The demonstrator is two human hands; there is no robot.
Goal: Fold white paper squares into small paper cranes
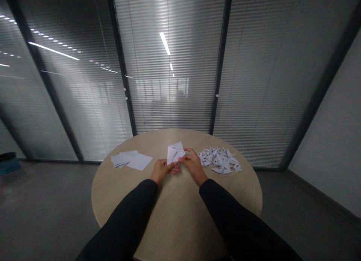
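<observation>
Fingers of the left hand (164, 169) and right hand (194, 165) pinch a creased, partly folded white paper (172, 152) over the round pale-wood table (175, 223). Uneven grip could skew its folds; a rightward sweep could scatter the adjacent heap of small, pointed white paper pieces (222, 161).

Pale tan, faintly grained — that was the table (176, 210)! White was the paper (175, 151) over it, white again the sheets (140, 162) on its left side, white too the folded pieces (221, 159) on its right! Solid black sleeves (126, 212) crossed its near edge; behind it, grey blinds (169, 110) ran in fine horizontal stripes between dark posts (220, 58) — and below it, dark grey floor (56, 204)!
</observation>
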